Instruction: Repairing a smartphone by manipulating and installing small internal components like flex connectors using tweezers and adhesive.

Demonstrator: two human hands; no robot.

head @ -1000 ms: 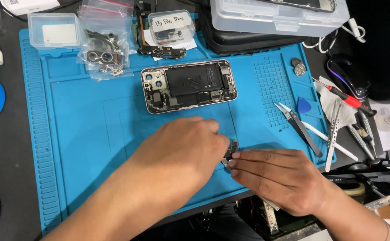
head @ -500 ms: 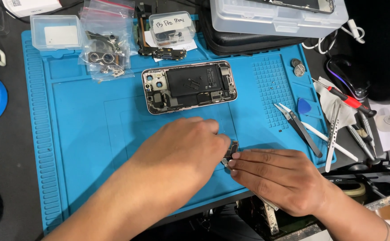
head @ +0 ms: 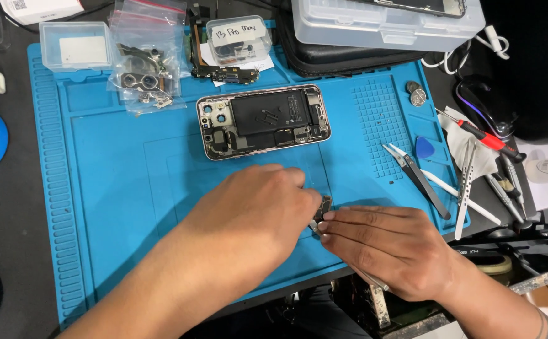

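Nearest us, our left hand (head: 255, 216) and right hand (head: 390, 248) meet over the front part of the blue mat (head: 111, 207). Both pinch 1 small dark component (head: 324, 207) between their fingertips, held just above the mat. Thin metal tweezers (head: 365, 276) lie under the right hand. Farther back, the opened phone (head: 262, 120) lies flat on the mat, well apart from the hands. Beyond it rest a parts bag (head: 145, 69) and 2 small clear boxes. Loose tools (head: 468, 169) lie at the right on the desk (head: 10, 207).

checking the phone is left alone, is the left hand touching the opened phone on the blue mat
Apart. The head view shows a strip of bare blue mat between the left hand and the opened phone.
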